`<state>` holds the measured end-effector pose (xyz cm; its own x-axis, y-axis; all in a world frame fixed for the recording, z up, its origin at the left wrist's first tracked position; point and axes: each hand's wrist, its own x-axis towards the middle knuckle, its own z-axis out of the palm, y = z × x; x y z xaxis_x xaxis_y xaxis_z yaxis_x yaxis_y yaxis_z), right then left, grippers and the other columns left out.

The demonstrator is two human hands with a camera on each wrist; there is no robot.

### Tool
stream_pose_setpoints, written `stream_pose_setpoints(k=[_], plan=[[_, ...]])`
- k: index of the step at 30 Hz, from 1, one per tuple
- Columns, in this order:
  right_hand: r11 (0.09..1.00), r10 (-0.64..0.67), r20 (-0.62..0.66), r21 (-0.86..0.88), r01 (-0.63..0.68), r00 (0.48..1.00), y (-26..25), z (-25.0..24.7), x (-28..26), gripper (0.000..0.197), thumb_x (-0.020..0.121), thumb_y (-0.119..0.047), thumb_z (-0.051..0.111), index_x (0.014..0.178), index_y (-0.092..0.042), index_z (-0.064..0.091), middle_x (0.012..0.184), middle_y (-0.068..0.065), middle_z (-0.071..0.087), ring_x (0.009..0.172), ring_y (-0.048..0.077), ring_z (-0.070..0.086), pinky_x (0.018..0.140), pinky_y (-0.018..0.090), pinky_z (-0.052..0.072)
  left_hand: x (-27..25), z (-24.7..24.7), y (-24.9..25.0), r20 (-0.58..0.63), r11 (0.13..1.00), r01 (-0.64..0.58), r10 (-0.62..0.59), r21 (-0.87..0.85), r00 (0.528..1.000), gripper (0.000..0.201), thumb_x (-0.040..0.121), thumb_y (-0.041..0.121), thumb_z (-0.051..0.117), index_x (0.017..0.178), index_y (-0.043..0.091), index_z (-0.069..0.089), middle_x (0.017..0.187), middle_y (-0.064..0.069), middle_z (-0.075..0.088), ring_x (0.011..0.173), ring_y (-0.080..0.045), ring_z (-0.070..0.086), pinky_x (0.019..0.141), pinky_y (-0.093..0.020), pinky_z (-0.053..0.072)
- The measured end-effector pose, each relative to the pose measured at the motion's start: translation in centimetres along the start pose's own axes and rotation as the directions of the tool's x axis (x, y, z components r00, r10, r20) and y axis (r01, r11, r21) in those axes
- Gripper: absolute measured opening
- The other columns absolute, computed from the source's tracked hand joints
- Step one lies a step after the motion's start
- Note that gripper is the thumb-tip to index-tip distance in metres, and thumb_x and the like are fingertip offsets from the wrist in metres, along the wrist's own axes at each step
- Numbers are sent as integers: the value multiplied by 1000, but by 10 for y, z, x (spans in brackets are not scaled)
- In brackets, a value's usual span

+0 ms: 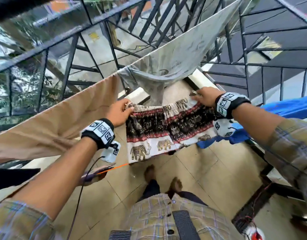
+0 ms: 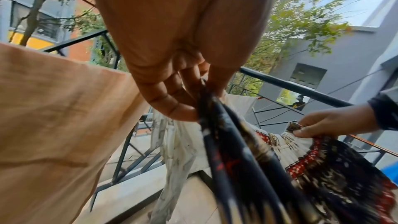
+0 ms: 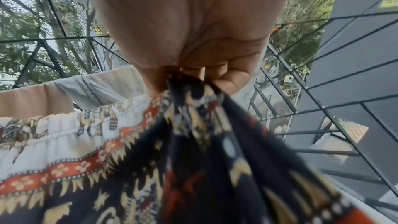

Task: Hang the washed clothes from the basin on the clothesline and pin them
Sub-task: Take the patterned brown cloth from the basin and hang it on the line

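A pair of elephant-print shorts point(image 1: 168, 129), black, red and white, hangs stretched between my two hands just below the clothesline. My left hand point(image 1: 120, 111) pinches the left end of the waistband; the left wrist view shows its fingers point(image 2: 172, 106) curled on the bunched dark fabric point(image 2: 237, 168). My right hand point(image 1: 204, 97) grips the right end, and the right wrist view shows the cloth point(image 3: 193, 142) gathered in its fingers point(image 3: 228, 81). On the line behind hang a tan cloth point(image 1: 59, 118) and a grey garment point(image 1: 175, 58). No pins or basin show.
A black metal railing point(image 1: 76, 42) runs behind the line, with trees and buildings beyond. Blue fabric point(image 1: 288, 108) lies at the right over a dark frame. An orange line point(image 1: 113, 168) crosses below my left wrist. My bare feet point(image 1: 149, 172) stand on beige floor tiles.
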<state>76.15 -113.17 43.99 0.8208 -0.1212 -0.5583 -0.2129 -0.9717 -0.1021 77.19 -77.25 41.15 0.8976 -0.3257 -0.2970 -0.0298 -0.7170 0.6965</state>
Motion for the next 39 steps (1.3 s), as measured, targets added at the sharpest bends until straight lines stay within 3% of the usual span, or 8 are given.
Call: stream_pose_setpoints(k=[4, 7, 14, 19, 23, 26, 30, 39], plan=[[996, 2, -43, 93, 2, 999, -1, 1, 6, 49, 100, -51, 44, 94, -5, 61, 94, 18, 64, 89, 32, 61, 73, 34, 43, 2, -11, 7, -78, 991, 28, -38, -132, 996, 11, 100, 18, 54, 106, 10, 60, 99, -10, 65, 91, -25, 59, 86, -39, 51], [985, -20, -133, 169, 42, 991, -1, -25, -4, 41, 99, -51, 45, 86, -13, 53, 86, 10, 57, 84, 26, 55, 71, 30, 35, -7, -37, 33, -124, 969, -39, 9, -244, 992, 5, 101, 15, 52, 103, 15, 56, 89, 4, 59, 77, -5, 56, 67, -11, 48], [966, -123, -272, 188, 178, 954, -9, -162, -71, 43, 97, -50, 52, 67, -19, 49, 64, 4, 48, 60, 23, 45, 51, 28, 31, -13, -135, 105, -254, 936, -321, 279, -142, 926, 7, 100, 13, 55, 95, 18, 58, 82, 0, 56, 71, 3, 52, 69, -14, 42], [934, -145, -536, 203, 294, 831, -16, -255, -92, 48, 96, -52, 52, 66, -16, 46, 63, 2, 41, 55, 18, 37, 55, 29, 29, -1, -199, 167, -403, 881, -472, 445, 35, 800, 13, 100, 19, 53, 96, 32, 54, 81, 16, 57, 75, 9, 53, 72, -10, 41], [897, -140, -682, 220, 383, 718, -31, -281, -68, 38, 99, -43, 50, 77, -12, 56, 72, 5, 44, 65, 15, 40, 62, 28, 26, 32, -218, 175, -490, 907, -421, 374, 16, 788, 11, 98, 33, 53, 88, 38, 52, 83, 15, 55, 79, 2, 54, 76, -23, 45], [926, -120, -580, 227, 301, 806, -39, -262, -45, 41, 99, -50, 47, 72, -19, 48, 66, -3, 42, 57, 11, 40, 52, 28, 28, 52, -192, 157, -441, 928, -374, 337, 3, 832, 17, 97, 22, 51, 84, 34, 50, 80, 12, 51, 75, -1, 52, 76, -24, 45], [972, -106, -359, 159, 173, 927, -35, -195, -4, 47, 98, -51, 48, 88, -8, 61, 86, 13, 58, 81, 28, 57, 66, 31, 40, 60, -128, 99, -216, 978, -192, 205, 77, 955, 27, 85, 49, 48, 97, 27, 57, 93, -11, 63, 93, -32, 61, 90, -45, 49], [998, -52, 66, 47, 49, 996, -20, -45, 26, 45, 98, -48, 52, 99, -4, 63, 95, 14, 62, 87, 30, 61, 74, 35, 49, 38, -4, 3, 106, 986, 84, -99, 142, 989, 23, 98, 21, 57, 119, 11, 59, 114, -10, 62, 103, -23, 56, 82, -26, 37]])
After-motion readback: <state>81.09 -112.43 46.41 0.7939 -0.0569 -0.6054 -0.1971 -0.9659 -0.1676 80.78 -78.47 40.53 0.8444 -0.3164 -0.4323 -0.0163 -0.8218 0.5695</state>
